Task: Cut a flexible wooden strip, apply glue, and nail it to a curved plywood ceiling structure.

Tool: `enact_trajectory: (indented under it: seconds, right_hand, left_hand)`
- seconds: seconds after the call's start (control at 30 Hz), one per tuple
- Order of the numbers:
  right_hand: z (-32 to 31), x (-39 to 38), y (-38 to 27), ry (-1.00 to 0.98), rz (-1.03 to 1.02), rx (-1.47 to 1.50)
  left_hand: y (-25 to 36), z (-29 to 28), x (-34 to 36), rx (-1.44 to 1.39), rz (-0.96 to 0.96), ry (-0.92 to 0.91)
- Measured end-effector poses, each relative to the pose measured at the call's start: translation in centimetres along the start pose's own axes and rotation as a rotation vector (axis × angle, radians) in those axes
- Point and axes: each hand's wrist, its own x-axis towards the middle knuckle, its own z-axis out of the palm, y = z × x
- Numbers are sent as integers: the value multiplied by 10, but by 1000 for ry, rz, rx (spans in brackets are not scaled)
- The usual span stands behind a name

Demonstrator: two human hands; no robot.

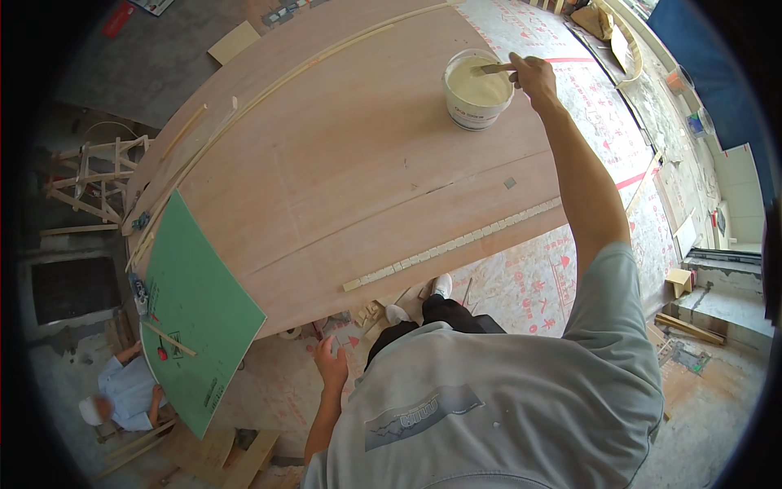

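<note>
My right hand [533, 77] grips the handle of a flat brush [494, 68] over a white bucket [476, 118]. The brush's tip reaches into the cream-coloured paste [481, 88] inside. This bucket stands on the far right of a large wooden-faced table board [342, 163]. My left hand [331, 363] hangs low beside the board's near edge, fingers loosely apart, with nothing visible in it. Along that near edge lies a long narrow strip [456, 244] coated or cut in cream segments. A small grey square piece [510, 182] rests farther in.
A green board [199, 310] overlaps the table's left end, with a wooden stick [169, 338] on it. Long thin wooden strips [244, 106] run along the far side. Another person [126, 391] is at the lower left. Wood scraps [224, 452] lie on the floor.
</note>
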Motion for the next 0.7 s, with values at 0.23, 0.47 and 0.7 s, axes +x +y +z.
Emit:
enact_trajectory:
  seconds: [0.23, 0.47, 0.7]
  right_hand:
    - [-9, -23, 87, 11, 396, 946]
    - [39, -71, 142, -357, 333, 1548]
    - [32, -56, 140, -237, 0, 1155]
  left_hand:
    - [-1, -1, 14, -4, -21, -94]
    - [-6, 0, 15, 89, 155, 5]
    - [23, -11, 31, -68, 66, 24]
